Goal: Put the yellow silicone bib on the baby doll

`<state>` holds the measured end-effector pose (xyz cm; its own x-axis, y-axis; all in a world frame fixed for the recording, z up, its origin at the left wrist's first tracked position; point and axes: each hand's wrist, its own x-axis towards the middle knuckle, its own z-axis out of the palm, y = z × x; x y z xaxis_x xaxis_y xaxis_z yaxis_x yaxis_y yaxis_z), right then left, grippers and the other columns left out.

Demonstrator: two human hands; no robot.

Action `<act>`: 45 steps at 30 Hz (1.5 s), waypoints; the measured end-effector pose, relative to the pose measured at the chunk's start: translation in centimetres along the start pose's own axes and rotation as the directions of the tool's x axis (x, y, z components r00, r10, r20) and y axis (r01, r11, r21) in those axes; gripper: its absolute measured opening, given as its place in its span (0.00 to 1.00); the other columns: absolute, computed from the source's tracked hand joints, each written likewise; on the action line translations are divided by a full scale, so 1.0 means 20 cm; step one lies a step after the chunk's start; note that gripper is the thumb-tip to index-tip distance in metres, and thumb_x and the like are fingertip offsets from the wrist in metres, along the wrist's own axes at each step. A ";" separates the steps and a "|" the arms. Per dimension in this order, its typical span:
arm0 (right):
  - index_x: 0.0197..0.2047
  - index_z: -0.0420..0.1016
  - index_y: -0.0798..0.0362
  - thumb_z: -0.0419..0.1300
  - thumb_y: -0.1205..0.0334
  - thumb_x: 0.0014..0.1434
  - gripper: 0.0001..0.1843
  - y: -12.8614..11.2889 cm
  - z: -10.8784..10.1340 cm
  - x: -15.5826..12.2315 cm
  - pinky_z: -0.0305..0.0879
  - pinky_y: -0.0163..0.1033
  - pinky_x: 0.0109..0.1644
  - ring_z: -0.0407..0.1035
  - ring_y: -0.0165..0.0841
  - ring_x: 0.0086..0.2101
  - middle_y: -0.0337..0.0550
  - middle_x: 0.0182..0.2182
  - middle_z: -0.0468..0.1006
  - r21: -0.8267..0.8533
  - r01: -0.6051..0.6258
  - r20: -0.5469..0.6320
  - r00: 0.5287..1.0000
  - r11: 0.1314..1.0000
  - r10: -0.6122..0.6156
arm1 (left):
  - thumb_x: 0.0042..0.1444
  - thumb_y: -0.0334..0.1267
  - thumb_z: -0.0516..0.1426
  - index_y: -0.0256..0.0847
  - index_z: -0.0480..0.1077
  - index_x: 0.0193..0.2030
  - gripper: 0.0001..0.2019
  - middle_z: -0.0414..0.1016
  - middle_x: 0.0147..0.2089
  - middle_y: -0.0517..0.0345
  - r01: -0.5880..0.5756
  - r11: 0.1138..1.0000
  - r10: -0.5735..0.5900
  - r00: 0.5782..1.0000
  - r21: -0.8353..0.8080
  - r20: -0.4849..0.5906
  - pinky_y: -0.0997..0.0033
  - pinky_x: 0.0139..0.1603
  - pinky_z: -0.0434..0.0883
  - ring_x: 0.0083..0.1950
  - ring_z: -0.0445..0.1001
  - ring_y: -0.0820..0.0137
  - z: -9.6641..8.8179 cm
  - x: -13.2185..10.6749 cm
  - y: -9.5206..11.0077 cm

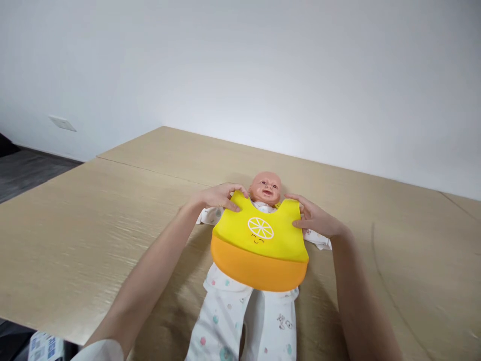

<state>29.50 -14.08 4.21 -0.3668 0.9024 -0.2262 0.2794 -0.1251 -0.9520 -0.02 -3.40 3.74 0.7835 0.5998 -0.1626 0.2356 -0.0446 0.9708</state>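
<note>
The doll lies face-up on the surface, arms outspread. The yellow bib, its lower section orange, is positioned over the torso, below the chin. The left hand's grip pinches one shoulder strap; the right hand's grip pinches the opposite strap.

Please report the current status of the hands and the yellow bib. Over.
Left hand and right hand holding yellow bib by its upper sides. Bib spread over torso of doll. Nothing visible in the way.
</note>
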 end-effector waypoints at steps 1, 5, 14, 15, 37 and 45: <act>0.61 0.47 0.37 0.60 0.64 0.49 0.40 -0.01 0.00 0.00 0.72 0.37 0.34 0.68 0.36 0.41 0.43 0.49 0.66 -0.001 -0.002 0.017 1.000 1.000 0.002 | 0.36 0.32 0.63 0.41 0.68 0.42 0.22 0.74 0.41 0.57 -0.004 0.999 0.005 1.000 0.039 -0.014 0.74 0.33 0.67 0.36 0.72 0.68 0.00 0.00 0.00; 0.61 0.45 0.36 0.60 0.66 0.49 0.41 -0.01 0.00 -0.01 0.71 0.41 0.42 0.67 0.36 0.45 0.42 0.51 0.65 -0.014 -0.024 0.010 1.000 1.000 0.024 | 0.36 0.32 0.62 0.42 0.70 0.41 0.20 0.74 0.43 0.57 -0.016 0.985 0.025 0.998 0.170 -0.053 0.78 0.29 0.64 0.35 0.71 0.70 0.00 0.01 -0.01; 0.33 0.68 0.57 0.60 0.47 0.46 0.21 0.15 0.00 0.19 0.62 0.29 0.27 0.65 0.27 0.28 0.41 0.29 0.71 -0.004 -0.060 -0.486 0.873 0.998 0.051 | 0.44 0.37 0.55 0.39 0.72 0.37 0.12 0.73 0.37 0.58 -0.083 0.972 0.151 0.937 0.220 -0.315 0.76 0.32 0.64 0.35 0.69 0.69 0.06 0.11 -0.07; 0.30 0.66 0.57 0.61 0.47 0.44 0.21 0.16 0.01 0.21 0.59 0.29 0.24 0.63 0.26 0.24 0.40 0.25 0.69 0.034 -0.066 -0.538 0.839 0.997 0.074 | 0.43 0.35 0.55 0.39 0.71 0.38 0.13 0.73 0.40 0.57 -0.099 0.970 0.172 0.924 0.220 -0.342 0.76 0.34 0.65 0.38 0.69 0.69 0.07 0.12 -0.08; 0.34 0.66 0.54 0.62 0.62 0.37 0.17 0.14 -0.02 0.23 0.57 0.29 0.26 0.62 0.24 0.23 0.35 0.25 0.66 0.273 0.303 -0.747 0.664 0.913 0.003 | 0.39 0.29 0.50 0.39 0.72 0.41 0.20 0.74 0.40 0.57 -0.065 0.971 0.143 0.929 0.232 -0.341 0.74 0.31 0.65 0.34 0.69 0.71 0.06 0.09 -0.04; 0.40 0.70 0.52 0.59 0.68 0.40 0.19 0.15 -0.04 0.21 0.58 0.28 0.29 0.65 0.24 0.31 0.41 0.44 0.69 0.270 0.404 -0.728 0.680 0.874 -0.090 | 0.39 0.27 0.50 0.38 0.70 0.44 0.22 0.73 0.45 0.56 -0.158 0.987 0.160 0.891 0.039 -0.424 0.74 0.32 0.65 0.34 0.69 0.71 0.06 0.10 -0.05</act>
<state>29.46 -10.28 0.52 0.3715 0.9249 0.0816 -0.1434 0.1440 -0.9791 2.04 -3.11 2.19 0.4920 0.8664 0.0852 0.1311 -0.1704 0.9766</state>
